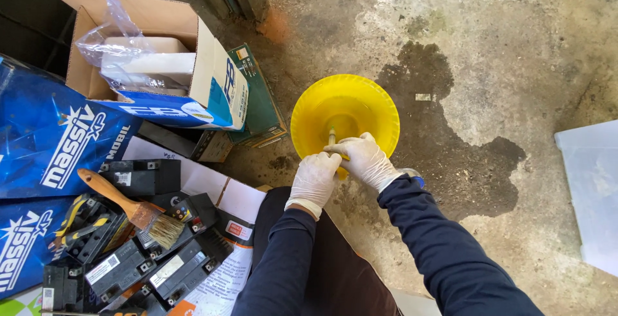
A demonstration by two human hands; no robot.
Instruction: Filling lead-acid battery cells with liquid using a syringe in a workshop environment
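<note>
Stained concrete floor (489,45), wet patch by yellow funnel (344,113). Both gloved: right hand (368,160) closed round thin stick (332,137) standing in funnel; left hand (313,179) curled at funnel rim. Paintbrush (132,210) lying on batteries (138,261), lower left.

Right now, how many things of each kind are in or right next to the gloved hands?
Gloved hands: 2, left hand and right hand
Yellow funnel: 1
Thin stick held in the funnel: 1
Total: 4

Gloved hands (341,168) at yellow funnel (344,113)
</note>
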